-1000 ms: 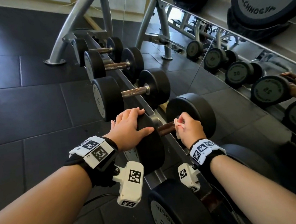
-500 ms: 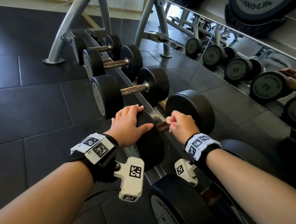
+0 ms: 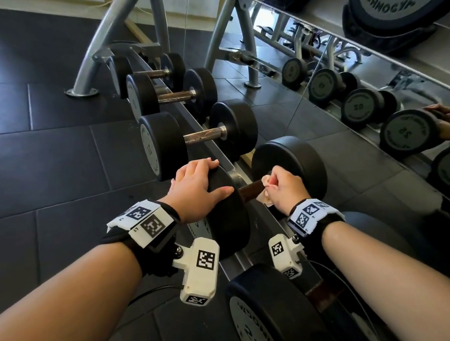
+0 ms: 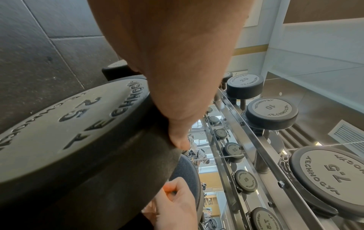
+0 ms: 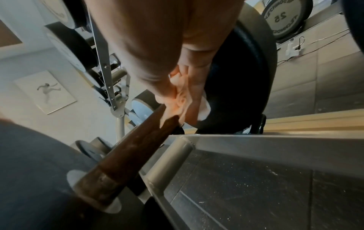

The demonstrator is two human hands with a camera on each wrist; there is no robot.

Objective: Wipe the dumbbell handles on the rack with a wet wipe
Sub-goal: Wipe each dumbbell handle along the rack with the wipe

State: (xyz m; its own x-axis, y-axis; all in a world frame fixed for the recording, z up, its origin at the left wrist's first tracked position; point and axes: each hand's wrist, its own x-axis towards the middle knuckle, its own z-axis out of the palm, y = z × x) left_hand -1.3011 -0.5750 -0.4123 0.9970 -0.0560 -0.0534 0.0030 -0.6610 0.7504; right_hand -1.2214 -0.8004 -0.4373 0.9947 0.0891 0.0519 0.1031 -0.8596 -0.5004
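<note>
The handle (image 3: 250,191) being cleaned is the brown, worn bar of the dumbbell marked 25, which lies on the rack (image 3: 238,178) with its long axis running left to right across the person's body, between the near head (image 3: 228,213) and the far head (image 3: 290,166). The right hand (image 3: 286,187) is curled round the bar close against the far head, with the wet wipe (image 3: 266,197) bunched between fingers and metal; from the right wrist view the wipe (image 5: 183,99) shows pinched under the thumb where the handle (image 5: 126,152) runs out of the fist. The bare stretch of bar lies to the left of that grip, toward the near head, so the next stroke would likely slide leftward along the axis. The left hand (image 3: 197,189) rests with fingers spread and nearly straight over the top of the near head, thumb pointing at the bar, apparently steadying the weight. Beyond it on the rack, the dumbbell marked 20 (image 3: 198,139) and lighter ones wait, with a mirror (image 3: 352,93) behind.
</note>
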